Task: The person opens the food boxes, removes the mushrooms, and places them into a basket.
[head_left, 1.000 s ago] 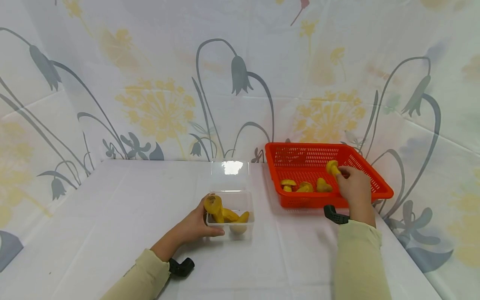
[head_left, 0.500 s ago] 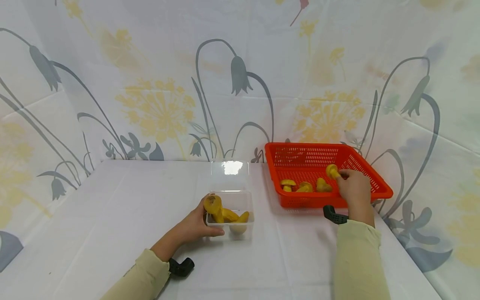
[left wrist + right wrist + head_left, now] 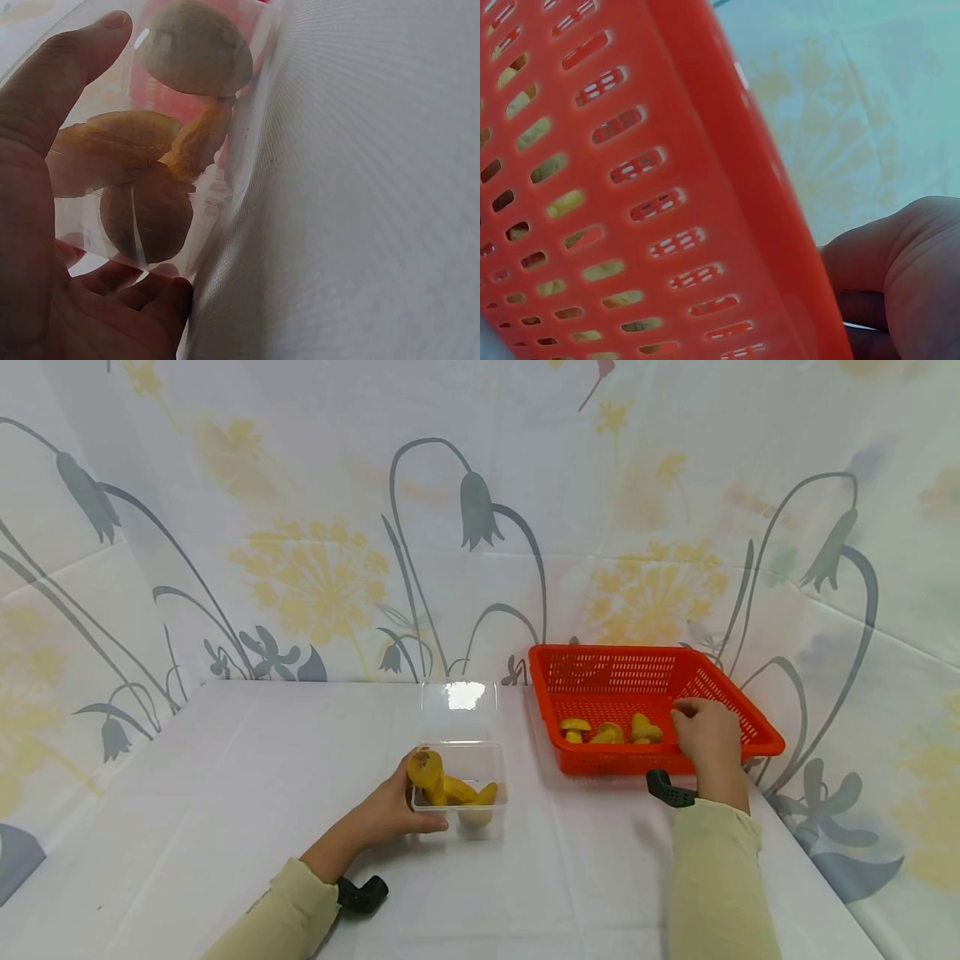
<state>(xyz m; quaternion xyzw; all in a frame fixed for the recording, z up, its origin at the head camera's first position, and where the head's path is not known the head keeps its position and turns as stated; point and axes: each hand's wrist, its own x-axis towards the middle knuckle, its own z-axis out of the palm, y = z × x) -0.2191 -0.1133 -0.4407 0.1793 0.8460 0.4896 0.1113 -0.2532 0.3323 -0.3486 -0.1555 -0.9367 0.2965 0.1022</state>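
Observation:
My left hand (image 3: 393, 806) grips the left side of a clear plastic box (image 3: 501, 777) with yellow mushrooms (image 3: 425, 768) inside. In the left wrist view, the thumb and fingers of the hand (image 3: 112, 307) span the box, and mushrooms (image 3: 146, 214) show through its wall. Over the right part of the red basket (image 3: 615, 764), my right hand (image 3: 708, 735) has thumb and forefinger slightly apart, with no mushroom visible between them. Several yellow mushrooms (image 3: 575, 727) lie along the basket's near side. The basket wall (image 3: 727, 157) hides the fingertips of the right hand (image 3: 900, 270) in its wrist view.
The box's clear lid (image 3: 459, 714) lies open behind it. A white cloth (image 3: 262, 793) covers the table, and a flower-printed cloth (image 3: 337, 468) hangs behind. The red basket stands to the right of the box, near the table's back right.
The mushroom that my right hand pinched is no longer visible at its fingertips. That hand has lowered slightly since the earliest frame. My left hand and the box have stayed in place.

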